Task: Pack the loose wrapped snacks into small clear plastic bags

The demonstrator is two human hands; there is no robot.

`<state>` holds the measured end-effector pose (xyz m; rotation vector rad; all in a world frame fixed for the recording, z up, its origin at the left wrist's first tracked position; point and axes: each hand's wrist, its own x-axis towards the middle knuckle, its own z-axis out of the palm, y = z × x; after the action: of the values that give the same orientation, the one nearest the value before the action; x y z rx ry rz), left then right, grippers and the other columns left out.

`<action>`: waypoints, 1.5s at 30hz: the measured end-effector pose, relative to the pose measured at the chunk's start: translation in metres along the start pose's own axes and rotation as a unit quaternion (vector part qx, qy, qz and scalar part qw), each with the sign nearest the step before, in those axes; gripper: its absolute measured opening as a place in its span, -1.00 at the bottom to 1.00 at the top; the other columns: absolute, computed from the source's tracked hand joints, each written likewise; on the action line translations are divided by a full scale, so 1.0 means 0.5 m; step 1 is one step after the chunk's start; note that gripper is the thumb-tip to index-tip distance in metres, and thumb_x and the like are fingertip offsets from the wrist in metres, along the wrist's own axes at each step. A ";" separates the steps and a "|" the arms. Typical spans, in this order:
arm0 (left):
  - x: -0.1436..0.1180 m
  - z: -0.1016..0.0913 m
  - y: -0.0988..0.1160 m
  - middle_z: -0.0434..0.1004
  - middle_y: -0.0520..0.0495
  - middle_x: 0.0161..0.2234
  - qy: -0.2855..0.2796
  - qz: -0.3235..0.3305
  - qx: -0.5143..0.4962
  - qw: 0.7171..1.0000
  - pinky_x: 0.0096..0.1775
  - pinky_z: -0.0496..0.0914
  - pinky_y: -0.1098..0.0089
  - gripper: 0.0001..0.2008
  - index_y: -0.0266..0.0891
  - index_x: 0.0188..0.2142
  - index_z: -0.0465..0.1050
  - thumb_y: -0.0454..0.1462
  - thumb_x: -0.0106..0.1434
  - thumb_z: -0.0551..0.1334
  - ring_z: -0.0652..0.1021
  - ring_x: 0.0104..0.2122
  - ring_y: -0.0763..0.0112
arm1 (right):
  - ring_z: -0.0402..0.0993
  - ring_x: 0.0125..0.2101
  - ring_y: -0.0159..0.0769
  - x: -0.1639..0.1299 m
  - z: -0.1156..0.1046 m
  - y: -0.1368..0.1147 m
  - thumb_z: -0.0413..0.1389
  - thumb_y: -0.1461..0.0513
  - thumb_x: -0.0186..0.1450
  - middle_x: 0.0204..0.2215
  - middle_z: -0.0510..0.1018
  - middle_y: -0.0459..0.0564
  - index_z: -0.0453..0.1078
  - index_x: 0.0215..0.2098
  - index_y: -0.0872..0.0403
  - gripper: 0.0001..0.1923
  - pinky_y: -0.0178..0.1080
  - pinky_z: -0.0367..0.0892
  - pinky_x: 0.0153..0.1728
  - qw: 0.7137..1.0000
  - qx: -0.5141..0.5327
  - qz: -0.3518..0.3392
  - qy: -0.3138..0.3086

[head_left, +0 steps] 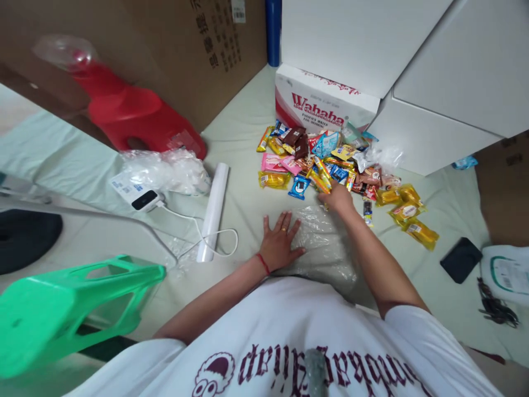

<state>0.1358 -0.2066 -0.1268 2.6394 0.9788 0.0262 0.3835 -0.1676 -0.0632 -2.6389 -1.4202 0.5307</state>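
Snacks point(326, 146) in bright wrappers lie in a loose heap on a pale green sheet point(243, 143), just in front of a white and red box point(318, 107) with large red lettering. Right hand point(338, 199) reaches into the near edge of the heap, its fingers bent down beside a slim yellow packet point(323, 168); whether they grip it or only touch it, I cannot tell. Left hand point(279, 245) rests palm down, fingers spread wide and holding nothing, at the left edge of a clear plastic bag point(328, 237) that lies flat on the sheet between the two arms. A red string point(263, 263) circles the left wrist. To the right of the heap, a few yellow packets point(420, 232) lie together, with a black wallet-like item point(460, 259) farther right, near a bundled dark cord point(496, 306). On the left side, a white tube point(214, 212) lies beneath a looped white cable point(194, 217), which runs to a small device point(145, 200) with a black face. Behind that sit a crumpled bag point(169, 171) and a red jug point(136, 116), before a large brown carton point(165, 44). A green stool point(45, 309) stands at lower left.
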 end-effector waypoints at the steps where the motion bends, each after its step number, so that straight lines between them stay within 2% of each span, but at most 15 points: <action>1: 0.000 0.003 0.000 -0.14 -0.36 0.51 0.002 -0.003 -0.003 1.000 0.32 -0.30 -0.48 -0.09 -0.14 0.47 0.08 0.23 0.29 0.18 -0.01 0.48 -0.25 | 0.54 -0.11 -0.01 -0.006 -0.020 0.022 0.15 0.11 0.29 -0.08 0.62 0.20 0.40 0.11 0.16 -0.53 -0.15 0.39 -0.13 1.000 0.018 -0.008 0.005; 4: -0.001 0.009 0.002 -0.15 -0.37 0.51 0.009 -0.017 -0.012 1.000 0.32 -0.32 -0.48 -0.03 -0.17 0.49 0.02 0.24 0.27 0.20 -0.03 0.48 -0.28 | 0.51 -0.16 -0.05 -0.068 -0.084 0.099 0.08 0.13 0.28 -0.12 0.62 0.13 0.39 0.10 0.12 -0.55 -0.15 0.37 -0.15 0.993 0.060 -0.079 0.060; 5: -0.001 0.010 0.003 -0.15 -0.37 0.51 0.011 -0.021 -0.016 1.000 0.32 -0.32 -0.48 -0.02 -0.17 0.50 0.00 0.24 0.26 0.20 -0.04 0.48 -0.28 | 0.50 -0.18 -0.06 -0.099 -0.100 0.121 0.08 0.13 0.27 -0.13 0.61 0.10 0.38 0.11 0.11 -0.54 -0.15 0.37 -0.15 0.989 0.069 -0.121 0.055; 8: 0.001 0.008 0.007 -0.16 -0.37 0.52 0.010 -0.026 -0.021 0.999 0.32 -0.31 -0.48 0.00 -0.14 0.51 -0.04 0.24 0.25 0.22 -0.06 0.48 -0.29 | 0.49 -0.19 -0.12 -0.186 -0.104 0.156 0.10 0.15 0.24 -0.12 0.58 0.06 0.39 0.08 0.07 -0.56 -0.17 0.37 -0.14 0.955 0.088 -0.276 -0.064; 10: 0.003 0.004 0.008 -0.18 -0.38 0.52 0.005 -0.025 -0.017 1.000 0.31 -0.29 -0.49 0.02 -0.15 0.51 -0.06 0.24 0.24 0.23 -0.06 0.48 -0.31 | 0.48 -0.12 -0.11 -0.215 -0.070 0.155 0.12 0.20 0.23 -0.08 0.57 0.09 0.41 0.07 0.08 -0.57 -0.17 0.36 -0.07 0.928 0.074 -0.342 -0.130; 11: 0.003 0.003 0.008 -0.19 -0.39 0.52 0.002 -0.024 -0.014 1.000 0.31 -0.28 -0.49 0.02 -0.16 0.51 -0.07 0.24 0.25 0.22 -0.06 0.48 -0.31 | 0.46 -0.08 -0.09 -0.218 -0.047 0.149 0.13 0.22 0.24 -0.05 0.57 0.12 0.41 0.09 0.10 -0.56 -0.16 0.34 -0.03 0.924 0.053 -0.352 -0.141; 15: 0.004 0.001 0.008 -0.19 -0.38 0.52 -0.008 -0.026 -0.001 1.000 0.32 -0.29 -0.47 0.00 -0.19 0.51 -0.06 0.22 0.27 0.20 -0.05 0.48 -0.26 | 0.36 0.07 0.04 -0.196 0.031 0.129 0.20 0.14 0.33 0.11 0.49 0.24 0.31 0.30 0.13 -0.39 -0.05 0.29 0.05 0.947 -0.059 -0.301 -0.093; 18: 0.003 0.001 0.010 -0.17 -0.37 0.52 -0.013 -0.034 0.007 0.999 0.32 -0.28 -0.47 -0.02 -0.23 0.50 -0.02 0.21 0.27 0.20 -0.06 0.48 -0.27 | 0.27 0.15 0.08 -0.195 0.048 0.126 0.19 -0.03 0.38 0.22 0.40 0.24 0.24 0.38 0.07 -0.30 -0.01 0.26 0.08 0.953 -0.065 -0.292 -0.043; 22: 0.005 -0.003 0.017 -0.17 -0.38 0.51 -0.026 -0.052 0.016 0.998 0.31 -0.25 -0.50 0.00 -0.26 0.50 -0.01 0.21 0.26 0.21 -0.08 0.48 -0.30 | 0.28 0.11 0.04 -0.218 0.051 0.125 0.08 0.04 0.47 0.19 0.43 0.22 0.31 0.32 0.09 -0.46 -0.01 0.26 0.08 0.956 -0.057 -0.287 -0.015; 26: 0.009 -0.008 0.018 -0.21 -0.38 0.52 -0.043 -0.057 0.018 0.997 0.32 -0.23 -0.48 0.03 -0.27 0.50 -0.04 0.20 0.24 0.24 -0.06 0.48 -0.28 | 0.23 0.18 0.04 -0.230 0.065 0.135 0.00 0.17 0.49 0.23 0.40 0.21 0.34 0.30 0.09 -0.55 0.01 0.22 0.13 0.957 -0.033 -0.287 0.024; 30: 0.009 -0.008 0.015 -0.23 -0.39 0.52 -0.048 -0.056 0.021 0.997 0.32 -0.22 -0.47 0.07 -0.26 0.52 -0.11 0.21 0.23 0.25 -0.06 0.49 -0.25 | 0.25 0.13 0.01 -0.237 0.082 0.160 -0.01 0.14 0.50 0.17 0.43 0.22 0.44 0.19 0.10 -0.61 0.00 0.24 0.12 0.961 0.024 -0.265 0.077; 35: 0.008 -0.010 0.014 -0.26 -0.38 0.52 -0.052 -0.055 0.025 0.997 0.31 -0.18 -0.48 0.12 -0.22 0.53 -0.17 0.25 0.20 0.25 -0.07 0.49 -0.24 | 0.23 0.13 0.05 -0.247 0.092 0.165 0.10 0.10 0.45 0.17 0.42 0.18 0.45 0.18 0.04 -0.61 0.04 0.21 0.12 0.954 -0.001 -0.295 0.060; 40: 0.004 -0.013 0.014 -0.23 -0.40 0.52 -0.057 -0.059 0.020 0.996 0.33 -0.20 -0.44 0.11 -0.25 0.52 -0.11 0.25 0.19 0.27 -0.05 0.49 -0.22 | 0.15 0.21 0.13 -0.233 0.087 0.140 0.23 -0.02 0.35 0.27 0.33 0.26 0.26 0.37 0.13 -0.27 0.10 0.14 0.22 0.961 -0.008 -0.270 0.061; 42: 0.002 -0.012 0.014 -0.22 -0.41 0.52 -0.055 -0.063 0.016 0.996 0.34 -0.20 -0.43 0.10 -0.27 0.51 -0.11 0.24 0.20 0.26 -0.04 0.49 -0.21 | 0.17 0.19 0.14 -0.225 0.086 0.133 0.24 -0.04 0.33 0.22 0.39 0.25 0.31 0.32 0.12 -0.30 0.10 0.15 0.21 0.962 -0.005 -0.271 0.040; 45: 0.003 -0.010 0.012 -0.19 -0.41 0.51 -0.044 -0.073 -0.003 0.996 0.35 -0.18 -0.41 0.02 -0.28 0.51 -0.10 0.17 0.27 0.23 0.00 0.48 -0.19 | 0.19 0.19 0.12 -0.217 0.093 0.134 0.24 0.01 0.36 0.15 0.44 0.21 0.39 0.25 0.08 -0.42 0.11 0.15 0.22 0.946 0.007 -0.322 0.022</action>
<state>0.1402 -0.2085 -0.1206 2.5332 1.1349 -0.1208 0.3655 -0.2984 -0.0957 -1.9681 -2.0993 0.3893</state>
